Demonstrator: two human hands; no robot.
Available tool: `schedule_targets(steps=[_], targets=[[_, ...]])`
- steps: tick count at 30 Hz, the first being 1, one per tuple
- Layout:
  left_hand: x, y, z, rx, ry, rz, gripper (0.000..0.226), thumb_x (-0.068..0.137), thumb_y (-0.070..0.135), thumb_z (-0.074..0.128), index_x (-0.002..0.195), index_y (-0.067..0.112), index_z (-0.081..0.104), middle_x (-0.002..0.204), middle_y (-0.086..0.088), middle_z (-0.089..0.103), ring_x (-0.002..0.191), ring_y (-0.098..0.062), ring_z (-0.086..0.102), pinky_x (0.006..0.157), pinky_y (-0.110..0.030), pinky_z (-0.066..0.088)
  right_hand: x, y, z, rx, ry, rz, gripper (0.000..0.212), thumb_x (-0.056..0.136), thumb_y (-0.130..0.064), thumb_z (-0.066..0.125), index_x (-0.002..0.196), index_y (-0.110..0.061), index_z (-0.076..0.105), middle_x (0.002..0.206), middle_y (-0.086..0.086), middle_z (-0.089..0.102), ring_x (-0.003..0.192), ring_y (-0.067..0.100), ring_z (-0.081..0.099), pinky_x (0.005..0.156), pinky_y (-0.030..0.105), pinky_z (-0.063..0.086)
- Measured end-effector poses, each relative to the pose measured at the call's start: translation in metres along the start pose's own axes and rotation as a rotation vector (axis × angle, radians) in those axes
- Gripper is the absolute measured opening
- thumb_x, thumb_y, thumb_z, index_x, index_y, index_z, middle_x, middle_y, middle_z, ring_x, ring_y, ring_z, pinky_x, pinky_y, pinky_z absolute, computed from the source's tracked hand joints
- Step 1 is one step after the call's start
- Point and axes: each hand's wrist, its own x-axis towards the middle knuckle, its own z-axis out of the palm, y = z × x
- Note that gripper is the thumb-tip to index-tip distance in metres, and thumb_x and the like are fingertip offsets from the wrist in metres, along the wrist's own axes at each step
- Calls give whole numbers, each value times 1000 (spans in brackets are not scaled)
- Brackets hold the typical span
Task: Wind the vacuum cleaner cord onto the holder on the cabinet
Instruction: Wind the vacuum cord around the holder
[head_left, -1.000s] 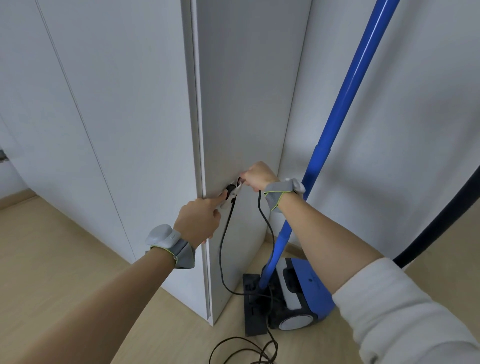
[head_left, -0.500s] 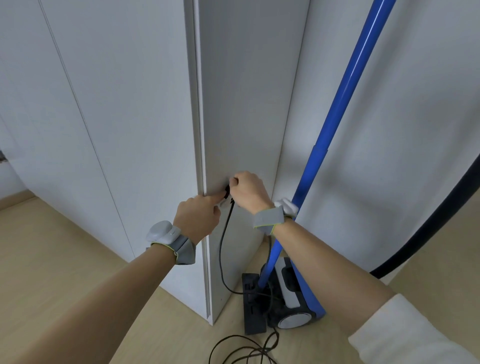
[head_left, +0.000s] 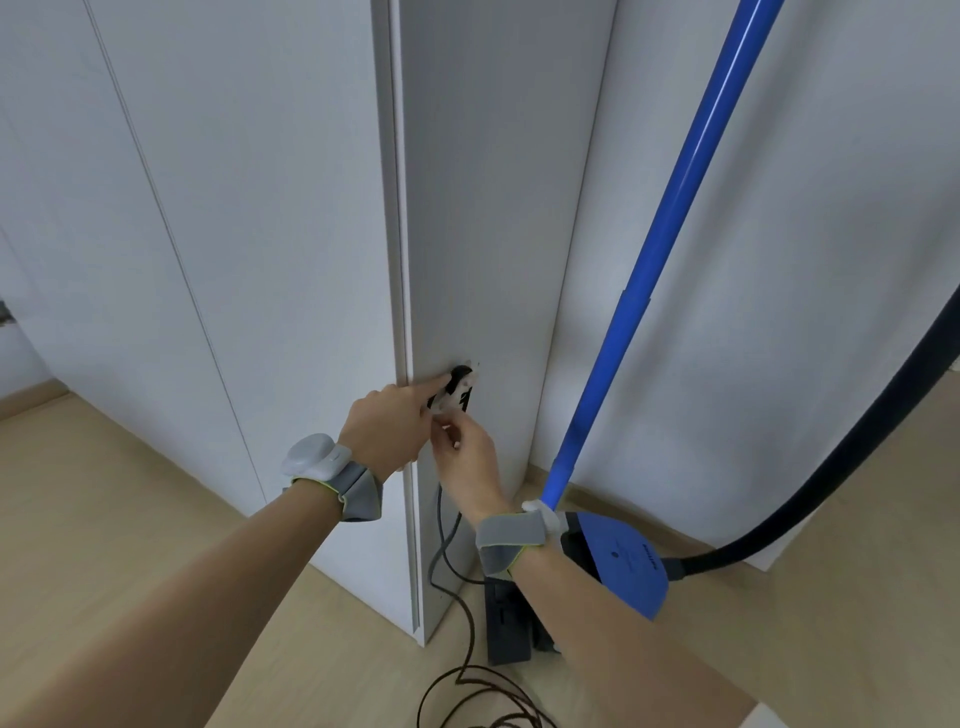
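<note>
Beside the white cabinet (head_left: 498, 208), on wood floor (head_left: 104, 519), both hands' grips clamp cord (head_left: 441, 525).

A single head-worn wide-angle camera looks forward and steeply down, close to the white cabinet (head_left: 483, 208) corner, with wooden floor (head_left: 104, 519) spreading on both sides of it.
</note>
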Motion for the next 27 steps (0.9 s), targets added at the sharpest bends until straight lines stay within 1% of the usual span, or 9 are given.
schedule_targets(steps=[2,5,9,11,13,16,20,24,27], targets=[[-1,0,2,-8,-8,-5,62,94,19,32,146,52,39,83,-6,70,68,-29,67,78,-39,58,1,13,1,138,-44,163,21,97,-33,54,94,-15,65,69,-5,57,58,15,49,59,30,42],[-1,1,4,-20,-4,-5,62,94,20,32,146,52,39,78,-6,70,64,-28,67,74,-38,59,8,27,-4,360,-130,440,33,98,-38,57,75,-14,54,54,-5,41,41,12,29,41,21,24],[1,0,9,-19,-21,-12,66,92,20,33,147,55,33,76,-5,69,63,-27,66,74,-37,59,40,58,-19,236,-176,691,54,91,-58,62,59,-20,40,40,-6,34,31,11,24,37,13,23],[2,0,12,-14,-30,-10,68,91,20,33,147,57,30,76,-4,68,62,-26,65,74,-37,59,55,67,-32,153,-154,695,54,84,-60,69,60,-21,41,45,-6,35,34,11,26,38,15,25],[3,0,13,-14,-40,-10,68,91,20,34,148,57,29,76,-4,68,62,-26,65,74,-37,59,70,66,-48,232,-172,676,47,86,-51,72,64,-20,44,46,-6,32,34,9,23,39,19,21],[3,-1,14,-22,-28,-11,69,91,19,34,148,57,27,74,-4,68,60,-25,65,72,-36,59,94,59,-65,428,-218,676,35,97,-37,63,73,-15,50,41,-10,28,30,5,21,37,18,19],[4,2,16,-19,-9,-1,73,91,18,35,150,58,20,72,-6,68,59,-26,64,71,-38,60,128,47,-70,510,-294,712,31,105,-34,49,84,-12,56,35,-11,28,24,3,23,31,14,20],[5,1,16,16,-23,-2,72,92,18,35,151,57,20,73,-6,68,60,-26,63,73,-38,59,158,25,-74,410,-399,717,32,107,-34,43,85,-14,54,32,-9,28,22,4,24,29,13,19],[7,0,15,14,-45,-4,71,92,18,33,149,57,20,72,-4,69,58,-24,62,73,-37,59,168,4,-79,258,-367,664,29,106,-30,45,82,-15,53,33,-10,28,23,4,23,29,14,18]])
